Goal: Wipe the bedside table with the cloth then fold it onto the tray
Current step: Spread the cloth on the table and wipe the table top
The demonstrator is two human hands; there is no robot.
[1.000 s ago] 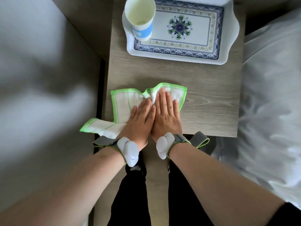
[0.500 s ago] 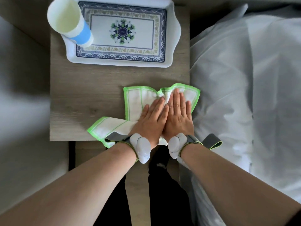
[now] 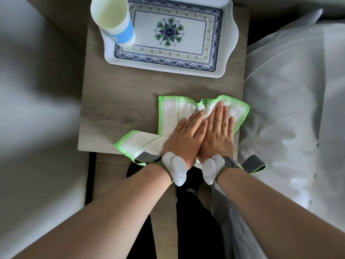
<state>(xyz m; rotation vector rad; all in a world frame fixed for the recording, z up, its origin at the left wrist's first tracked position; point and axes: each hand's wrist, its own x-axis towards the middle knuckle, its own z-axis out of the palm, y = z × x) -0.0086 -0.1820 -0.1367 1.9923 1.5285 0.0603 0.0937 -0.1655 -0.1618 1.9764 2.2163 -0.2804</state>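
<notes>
A white cloth (image 3: 169,116) with green edging lies bunched on the near right part of the wooden bedside table (image 3: 119,101). One corner hangs over the front edge and another reaches the right edge. My left hand (image 3: 183,139) and my right hand (image 3: 218,133) lie flat side by side on the cloth, palms down, pressing it against the tabletop without gripping it. At the back of the table sits a white tray (image 3: 228,34) with a blue and green pattern.
A white and blue paper cup (image 3: 115,21) stands on the tray's left end. White bedding (image 3: 289,109) lies close against the table's right side. A pale grey surface (image 3: 33,90) borders the left. My dark-trousered legs (image 3: 196,212) are below the front edge.
Both hands have slid the cloth from the table's left edge across to its right edge, staying flat on it. In the last half second they have barely moved.
</notes>
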